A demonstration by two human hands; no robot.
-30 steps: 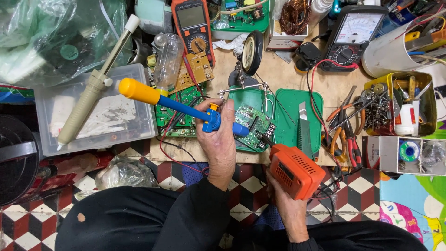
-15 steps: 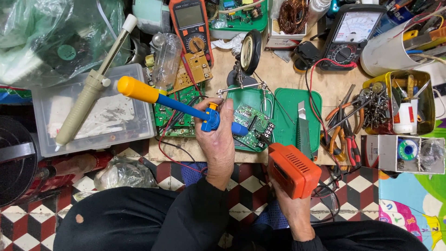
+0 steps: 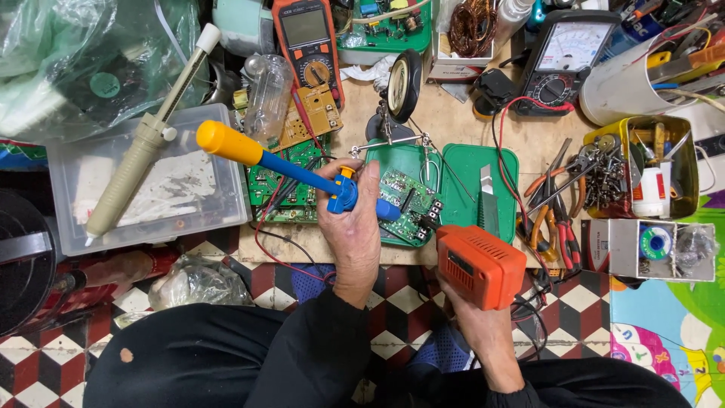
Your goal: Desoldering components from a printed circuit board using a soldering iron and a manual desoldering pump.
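Observation:
My left hand [image 3: 353, 227] grips a blue desoldering pump with a yellow-orange plunger end [image 3: 264, 162], its tip resting on a small green circuit board [image 3: 406, 202]. My right hand [image 3: 472, 321] holds an orange soldering gun [image 3: 477, 264] from below, its nose pointed at the same board. The board lies on a green tray [image 3: 483, 170] at the wooden bench's front edge.
A clear plastic box [image 3: 151, 181] carries a grey-white desoldering pump [image 3: 143, 143]. Behind stand two multimeters [image 3: 310, 38] [image 3: 563, 57], a magnifier stand [image 3: 404, 87] and another green board [image 3: 283, 189]. Pliers [image 3: 551, 219], a yellow tool tin [image 3: 642, 166] and a solder box [image 3: 653, 245] sit right.
Both hands keep their grip. The blue pump and orange gun stay almost in place over the board; the view has shifted slightly.

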